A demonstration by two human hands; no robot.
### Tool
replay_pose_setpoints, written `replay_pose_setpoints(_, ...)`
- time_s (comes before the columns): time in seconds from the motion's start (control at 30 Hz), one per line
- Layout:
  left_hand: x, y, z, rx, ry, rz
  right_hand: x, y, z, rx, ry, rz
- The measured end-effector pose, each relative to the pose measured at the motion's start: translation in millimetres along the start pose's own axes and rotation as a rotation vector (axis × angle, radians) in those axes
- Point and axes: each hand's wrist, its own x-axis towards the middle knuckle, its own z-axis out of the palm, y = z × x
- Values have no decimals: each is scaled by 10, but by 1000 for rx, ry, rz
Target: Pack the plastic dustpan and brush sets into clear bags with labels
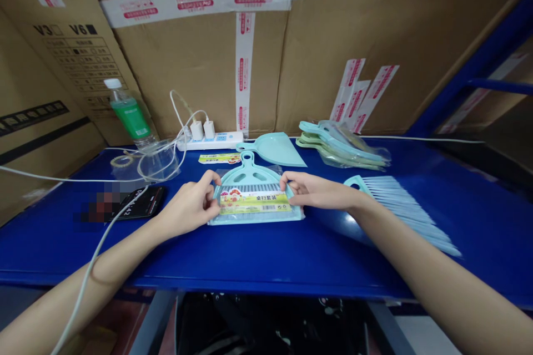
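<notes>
A light-blue dustpan and brush set point(250, 177) in clear plastic lies flat before me, its round-holed handle pointing away. A printed label card point(256, 201) shows across its front. My left hand point(195, 202) pinches the set's left edge between thumb and fingers. On the opposite edge, my right hand point(310, 188) grips the wrapping beside the card with curled fingers. A loose blue dustpan point(278, 148) rests just behind the set. Past my right wrist lies a blue brush point(400, 205) with its bristles fanned toward the right; my forearm partly covers it.
Several wrapped dustpan sets point(341, 144) are piled at the back right. Another label card point(219, 158) lies near a power strip point(220, 140) with chargers. At left stand a bottle point(132, 115), a tape roll point(121, 161) and a black box point(144, 202); a white cable crosses my left forearm.
</notes>
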Motion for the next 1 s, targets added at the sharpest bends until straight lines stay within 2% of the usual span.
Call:
replay_pose_setpoints(0.5, 3, -14, 6, 20, -13, -14, 29, -5, 43, 35, 59, 6)
replay_pose_setpoints(1.0, 9, -33, 3, 49, -30, 3, 21, -6, 33, 64, 22, -14)
